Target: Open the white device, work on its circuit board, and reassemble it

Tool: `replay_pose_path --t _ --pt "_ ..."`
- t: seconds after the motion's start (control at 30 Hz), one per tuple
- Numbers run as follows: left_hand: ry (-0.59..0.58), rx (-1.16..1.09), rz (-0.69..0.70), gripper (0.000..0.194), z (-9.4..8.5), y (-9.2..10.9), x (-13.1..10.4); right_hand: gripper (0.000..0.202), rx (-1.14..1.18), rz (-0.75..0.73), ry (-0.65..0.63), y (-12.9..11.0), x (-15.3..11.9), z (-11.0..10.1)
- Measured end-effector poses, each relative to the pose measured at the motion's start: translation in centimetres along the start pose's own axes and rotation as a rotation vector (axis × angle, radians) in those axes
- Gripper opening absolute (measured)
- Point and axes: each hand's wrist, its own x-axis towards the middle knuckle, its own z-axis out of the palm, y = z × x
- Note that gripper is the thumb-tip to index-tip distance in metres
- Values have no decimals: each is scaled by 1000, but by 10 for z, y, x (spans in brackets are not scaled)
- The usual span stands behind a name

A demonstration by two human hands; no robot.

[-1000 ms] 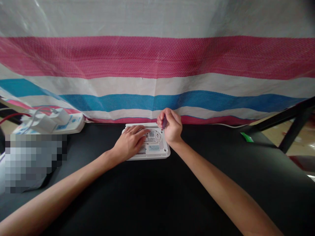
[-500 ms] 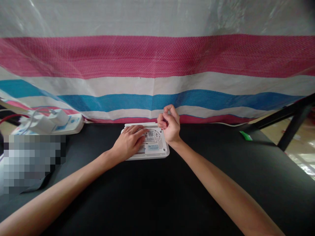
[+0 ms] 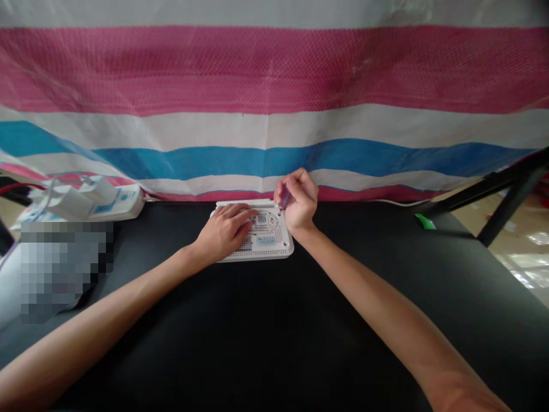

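A white router point(image 3: 268, 249) lies underside up on the black table, its vent holes, printed labels and corner holes showing. My left hand point(image 3: 225, 229) rests flat over its left half, fingers stretched out and covering part of the label. At the far right corner, my right hand point(image 3: 300, 200) is closed in a pinch around a small screwdriver point(image 3: 284, 199) with a purplish, see-through handle. The tool points down at the router's corner hole; whether its tip touches is too small to tell. A white bar, like a folded antenna, runs along the router's far edge.
A white power strip point(image 3: 124, 203) with plugged-in adapters point(image 3: 71, 201) sits at the far left. Before it lies a grey, partly pixelated thing point(image 3: 12, 280). A small green packet point(image 3: 425, 221) is on the right. Striped sheeting point(image 3: 266, 129) hangs behind; a black frame bar point(image 3: 510, 209) stands right.
The view has tipped down, so everything sits higher in the picture. My right hand has turned at the wrist, and the purplish tool now shows between its fingers. My left hand stays on the router.
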Motion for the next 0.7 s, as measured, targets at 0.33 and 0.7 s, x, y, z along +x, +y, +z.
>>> replay_pose_path --t 0.33,0.7 --pt "5 -1 15 36 0 1 0 48 1 76 -14 -1 0 3" --pt "-9 24 184 51 0 3 -4 37 46 67 -51 -4 -6 5"
